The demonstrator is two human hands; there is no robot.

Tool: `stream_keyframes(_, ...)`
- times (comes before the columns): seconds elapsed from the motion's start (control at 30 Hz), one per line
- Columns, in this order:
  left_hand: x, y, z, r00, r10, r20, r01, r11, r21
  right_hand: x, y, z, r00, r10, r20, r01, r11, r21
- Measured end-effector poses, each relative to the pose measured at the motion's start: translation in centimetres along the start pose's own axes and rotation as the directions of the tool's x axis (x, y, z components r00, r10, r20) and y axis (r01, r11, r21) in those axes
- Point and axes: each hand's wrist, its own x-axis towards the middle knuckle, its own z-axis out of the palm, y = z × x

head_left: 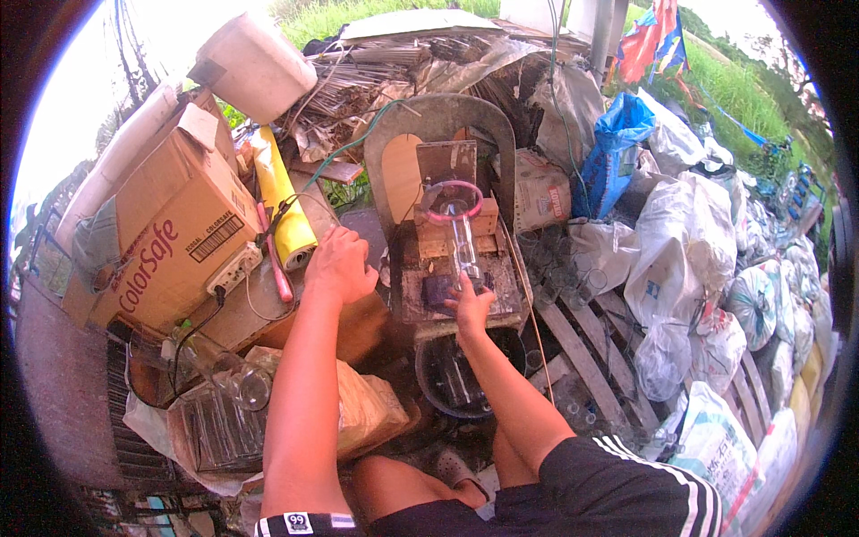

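Note:
My right hand [472, 307] is closed around the lower end of a clear glass bottle [463, 243]. The bottle's far end reaches up to a pink ring [450, 217] in front of a wooden block stand [483, 219]. This stand rests on the seat of a worn grey plastic chair [387, 139]. My left hand [340, 266] is at the edge of a brown tabletop, left of the chair, with its fingers curled; whatever may be under them is hidden. Close to it lie a yellow roll [284, 201] and a pink-handled tool [279, 268].
A large cardboard box [170, 233] and a white power strip [236, 270] stand at the left. Below the chair seat is a dark round basin [447, 380]. Clear glass bottles [242, 383] lie lower left. Filled sacks [671, 242] and wooden slats [586, 353] crowd the right.

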Motion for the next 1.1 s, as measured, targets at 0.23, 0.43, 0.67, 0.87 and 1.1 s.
stream_keyframes(0.23, 0.1, -0.5, 0.8, 0.995, 0.052, -0.087, -0.052, 0.999, 0.004, 1.0, 0.5, -0.8, 0.955, 0.21, 0.209, -0.224, 0.974, 0.046)
stream_keyframes(0.43, 0.1, -0.9, 1.4, 0.988, 0.073, -0.139, -0.075, 0.997, -0.004, -0.3, -1.0, -1.1, 0.936, 0.28, 0.212, -0.285, 0.959, -0.006)
stream_keyframes(0.67, 0.0, -0.8, 1.3, 0.987, 0.074, -0.143, -0.074, 0.997, 0.008, 1.2, 1.0, -0.5, 1.0, -0.006, 0.002, 0.006, 0.986, -0.167)
stream_keyframes(0.87, 0.0, -0.4, 0.4, 1.0, 0.006, -0.022, -0.006, 1.0, -0.016, 1.6, 2.4, -0.2, 0.996, -0.085, -0.021, 0.082, 0.989, -0.121)
stream_keyframes(1.1, 0.0, 0.2, -0.4, 1.0, -0.011, 0.023, 0.011, 1.0, 0.004, 1.0, 0.5, -0.8, 0.964, 0.22, 0.148, -0.216, 0.975, -0.043)
